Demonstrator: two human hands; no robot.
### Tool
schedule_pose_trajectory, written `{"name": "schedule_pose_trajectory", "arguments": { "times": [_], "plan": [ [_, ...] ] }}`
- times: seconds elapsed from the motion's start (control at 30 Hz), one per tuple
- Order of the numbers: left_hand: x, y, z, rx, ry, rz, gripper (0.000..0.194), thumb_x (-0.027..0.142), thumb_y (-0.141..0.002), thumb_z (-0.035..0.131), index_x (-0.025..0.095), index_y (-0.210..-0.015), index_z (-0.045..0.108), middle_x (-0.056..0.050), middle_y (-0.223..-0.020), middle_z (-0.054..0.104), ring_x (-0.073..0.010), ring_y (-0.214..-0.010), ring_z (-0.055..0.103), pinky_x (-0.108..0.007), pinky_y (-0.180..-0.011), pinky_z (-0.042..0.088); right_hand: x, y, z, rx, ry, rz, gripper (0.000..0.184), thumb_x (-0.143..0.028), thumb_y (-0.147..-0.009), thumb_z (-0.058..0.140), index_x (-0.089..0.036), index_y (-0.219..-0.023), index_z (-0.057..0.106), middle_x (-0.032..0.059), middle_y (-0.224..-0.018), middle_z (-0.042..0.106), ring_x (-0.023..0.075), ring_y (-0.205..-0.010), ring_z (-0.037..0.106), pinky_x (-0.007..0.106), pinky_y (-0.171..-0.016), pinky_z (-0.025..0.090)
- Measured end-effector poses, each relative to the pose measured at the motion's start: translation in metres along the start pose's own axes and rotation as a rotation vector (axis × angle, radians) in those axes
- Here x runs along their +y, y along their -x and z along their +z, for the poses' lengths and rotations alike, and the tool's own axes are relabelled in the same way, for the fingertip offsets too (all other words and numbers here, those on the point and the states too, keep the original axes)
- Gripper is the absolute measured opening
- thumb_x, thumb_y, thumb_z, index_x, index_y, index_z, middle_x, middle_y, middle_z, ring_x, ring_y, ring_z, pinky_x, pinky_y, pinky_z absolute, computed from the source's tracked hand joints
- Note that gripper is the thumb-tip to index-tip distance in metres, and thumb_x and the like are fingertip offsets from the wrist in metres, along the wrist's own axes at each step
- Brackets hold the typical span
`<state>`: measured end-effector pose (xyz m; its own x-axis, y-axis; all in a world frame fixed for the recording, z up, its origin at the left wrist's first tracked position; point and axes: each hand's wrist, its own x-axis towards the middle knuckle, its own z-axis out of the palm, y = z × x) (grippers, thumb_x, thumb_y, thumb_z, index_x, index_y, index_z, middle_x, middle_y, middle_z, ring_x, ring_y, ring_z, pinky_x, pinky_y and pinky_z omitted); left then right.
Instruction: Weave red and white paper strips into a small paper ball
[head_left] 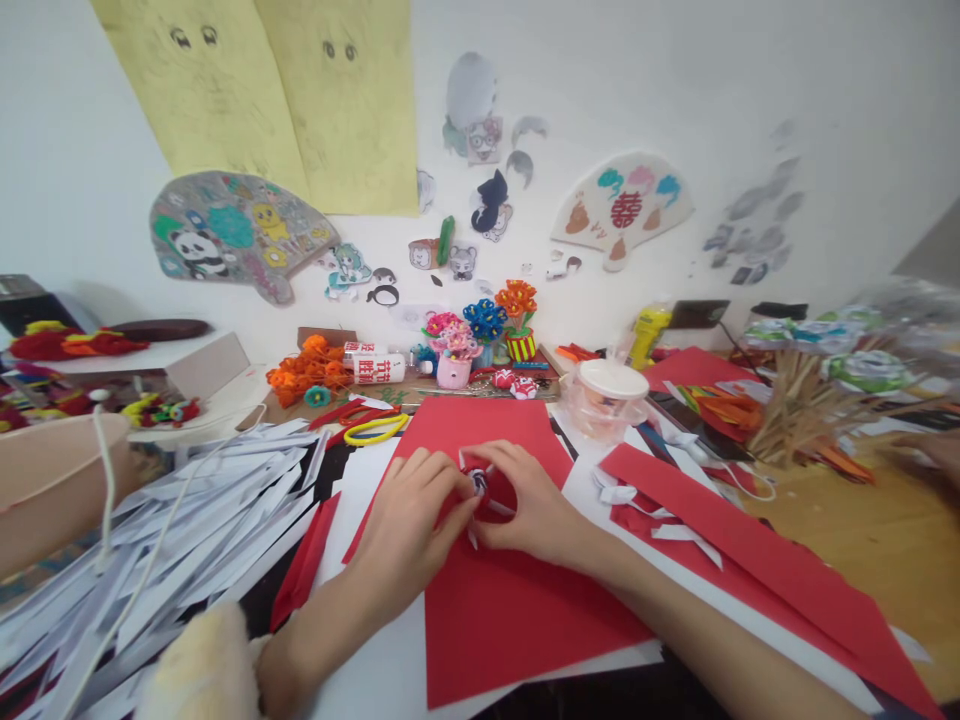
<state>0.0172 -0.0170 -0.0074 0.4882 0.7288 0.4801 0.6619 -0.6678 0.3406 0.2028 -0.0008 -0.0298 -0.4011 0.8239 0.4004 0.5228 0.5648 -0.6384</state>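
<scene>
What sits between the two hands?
A small red-and-white paper piece, at the fingertips of the left hand and right hand, above the red sheet. Head view shows it.

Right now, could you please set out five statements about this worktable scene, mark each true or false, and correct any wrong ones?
1. The left hand and right hand both pinch a small paper piece over the broad red sheet. True.
2. The large heap of white paper strips lies to the person's right. False: the white paper strips lie heaped to the left.
3. The panda fan is left of the double-happiness fan. True.
4. The plastic cup lies on its side. False: the plastic cup stands upright.
5. The blue flowers are between the pink flowers and orange flowers. True.
</scene>
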Motion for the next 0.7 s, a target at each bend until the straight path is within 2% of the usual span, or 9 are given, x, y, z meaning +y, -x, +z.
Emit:
{"name": "schedule_pose_trajectory", "arguments": {
  "times": [0.07,0.17,0.23,0.33,0.5,0.7],
  "plan": [
    [0.001,0.001,0.002,0.060,-0.001,-0.035,0.011,0.020,-0.090,0.055,0.019,-0.080,0.056,-0.001,-0.082,0.062,-0.0189,-0.077,0.052,-0.032,-0.068,0.034,-0.002,0.000,-0.001,0.115,0.056,-0.013,0.064,-0.020,-0.065,0.073,-0.020,-0.124,0.047,0.0087,-0.125,0.055,0.0260,-0.113,0.050,0.041,-0.095,0.039],
    [0.003,0.003,0.006,0.156,0.007,-0.099,0.014,0.022,-0.090,0.054,0.019,-0.077,0.057,-0.001,-0.077,0.062,-0.0186,-0.075,0.053,-0.031,-0.067,0.038,-0.006,0.000,-0.002,0.273,0.210,-0.041,0.039,-0.022,-0.067,0.070,-0.018,-0.102,0.052,0.0081,-0.107,0.059,0.0248,-0.098,0.053,0.037,-0.084,0.041],
    [0.003,0.005,0.008,0.194,0.006,-0.121,0.015,0.023,-0.090,0.053,0.019,-0.076,0.059,-0.002,-0.076,0.062,-0.0188,-0.074,0.054,-0.031,-0.066,0.040,-0.007,0.001,-0.002,0.307,0.359,-0.100,0.022,-0.023,-0.068,0.068,-0.019,-0.085,0.055,0.0050,-0.091,0.060,0.0228,-0.085,0.053,0.034,-0.075,0.038],
    [0.005,0.006,0.011,0.213,-0.005,-0.144,0.016,0.024,-0.089,0.053,0.020,-0.077,0.062,-0.002,-0.075,0.063,-0.0189,-0.073,0.056,-0.031,-0.066,0.041,-0.006,0.006,0.004,0.301,0.534,-0.229,0.010,-0.024,-0.074,0.065,-0.019,-0.072,0.057,0.0016,-0.072,0.060,0.0193,-0.070,0.052,0.031,-0.065,0.032],
    [0.010,0.005,0.011,0.209,0.037,-0.252,0.016,0.026,-0.088,0.055,0.021,-0.076,0.063,0.001,-0.069,0.063,-0.0169,-0.068,0.058,-0.029,-0.064,0.042,-0.003,0.011,0.014,0.329,0.582,-0.301,0.020,-0.022,-0.087,0.054,-0.018,-0.068,0.058,-0.0001,-0.060,0.060,0.0137,-0.053,0.051,0.029,-0.054,0.028],
    [0.012,0.004,0.007,0.185,0.095,-0.316,0.017,0.027,-0.086,0.055,0.021,-0.073,0.063,0.002,-0.065,0.063,-0.0163,-0.066,0.059,-0.028,-0.063,0.042,-0.002,0.012,0.011,0.204,0.565,-0.376,0.031,-0.018,-0.099,0.040,-0.016,-0.073,0.058,0.0011,-0.063,0.061,0.0141,-0.054,0.055,0.028,-0.049,0.028]
  ]
}}
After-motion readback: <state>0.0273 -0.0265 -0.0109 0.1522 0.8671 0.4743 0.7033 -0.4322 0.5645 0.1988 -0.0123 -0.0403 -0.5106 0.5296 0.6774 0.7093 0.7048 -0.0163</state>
